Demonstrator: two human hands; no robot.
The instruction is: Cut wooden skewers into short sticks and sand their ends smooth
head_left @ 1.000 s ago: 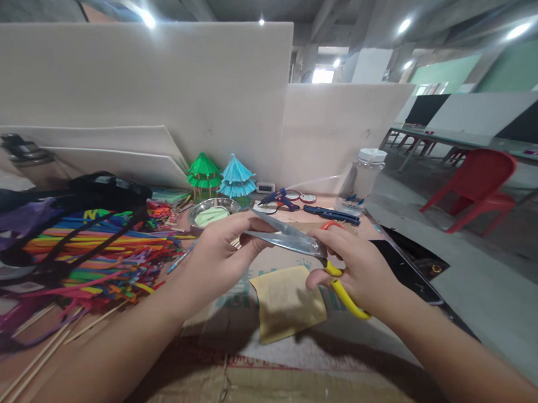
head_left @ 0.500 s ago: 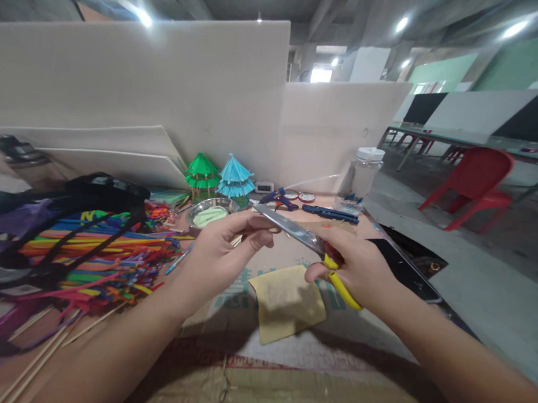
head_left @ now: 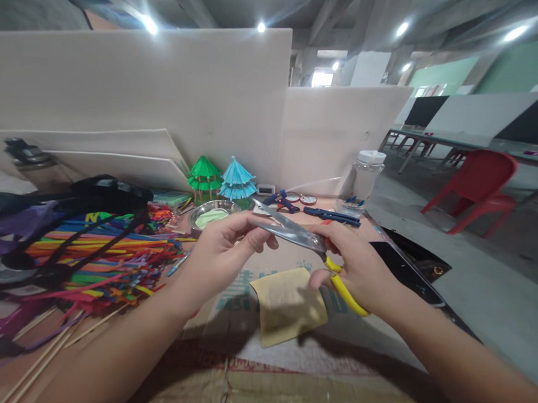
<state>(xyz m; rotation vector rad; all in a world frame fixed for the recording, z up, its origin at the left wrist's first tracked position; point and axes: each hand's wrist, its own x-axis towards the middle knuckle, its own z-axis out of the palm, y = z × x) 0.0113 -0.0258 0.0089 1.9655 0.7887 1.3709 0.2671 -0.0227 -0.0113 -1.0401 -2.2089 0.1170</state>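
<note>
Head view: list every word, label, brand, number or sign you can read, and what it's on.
No text reads clearly enough to quote.
Cardboard: large green characters, blurred, partly under yellow paper.
Cardboard: red lettering, too blurred.
Small white display device: too small.
White label at left: too small.

From here it looks like a craft workshop in a raw concrete hall: colourful bundled fuzzy strips (head_left: pixel 113 243), a blue glue gun (head_left: pixel 278 197), red plastic chairs (head_left: pixel 484 179), long glass-topped tables (head_left: pixel 465 143).
</note>
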